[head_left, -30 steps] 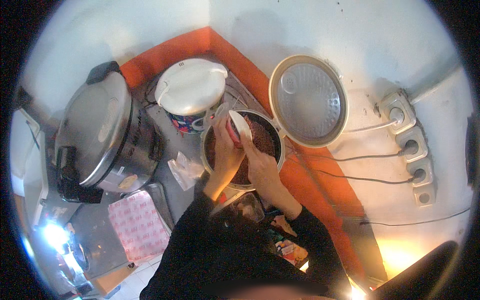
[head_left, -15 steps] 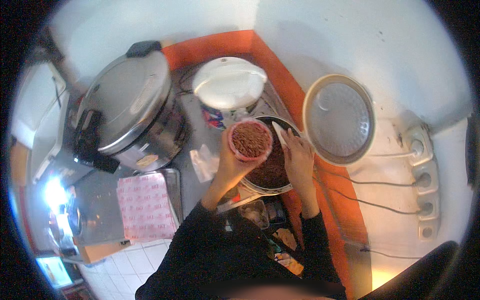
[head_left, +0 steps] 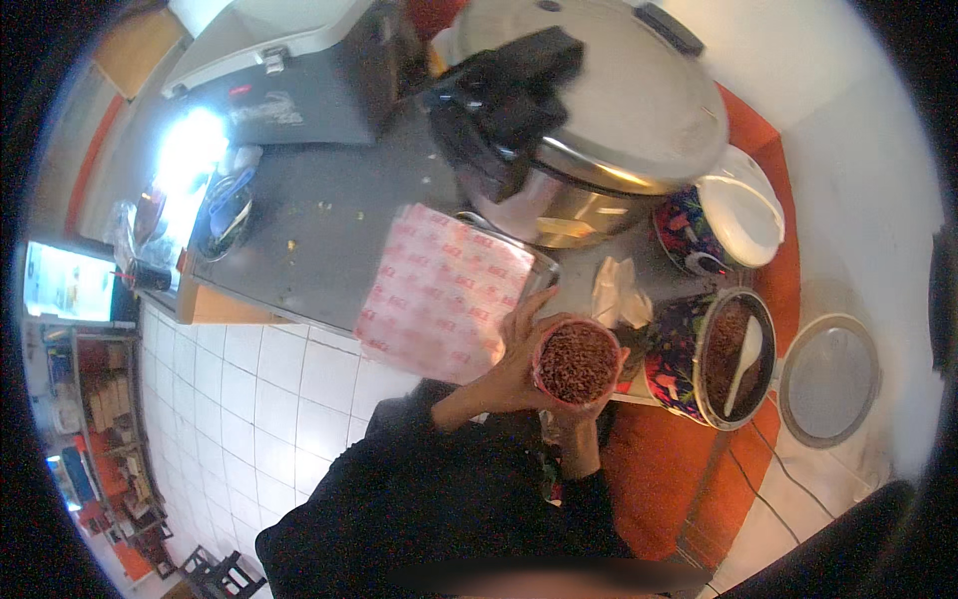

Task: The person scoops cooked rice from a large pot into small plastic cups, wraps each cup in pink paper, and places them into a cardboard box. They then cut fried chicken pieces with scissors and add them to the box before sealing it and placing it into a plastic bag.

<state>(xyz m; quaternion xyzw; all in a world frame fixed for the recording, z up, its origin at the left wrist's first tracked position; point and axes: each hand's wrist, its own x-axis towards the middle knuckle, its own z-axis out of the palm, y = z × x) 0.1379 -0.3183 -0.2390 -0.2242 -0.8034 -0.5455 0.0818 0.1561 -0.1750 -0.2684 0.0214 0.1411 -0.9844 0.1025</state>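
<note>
A round cup of reddish-brown rice (head_left: 577, 362), filled near its reddish rim, is held in front of my body. My left hand (head_left: 504, 374) is against the cup's left side, its upper fingers reaching beside a stack of pink-printed paper sheets (head_left: 439, 295). From below and the right, my right hand (head_left: 577, 429) closes round the cup; most of its fingers are hidden behind it. To the right, a floral-patterned rice pot (head_left: 676, 361) stands uncovered, with more of the same rice inside. A white rice paddle (head_left: 743, 364) lies on that rice.
A large steel cooker (head_left: 599, 200) with black handles stands behind the paper. Beyond the pot is a smaller floral container (head_left: 684, 235) with a white lid. A round lid (head_left: 830, 379) leans by the right wall near cables. The grey counter (head_left: 329, 215) extends left.
The view has turned left. My right hand has let go of the rice paddle, which now lies in the pot, and has come to the cup. The cup has moved away from the pot.
</note>
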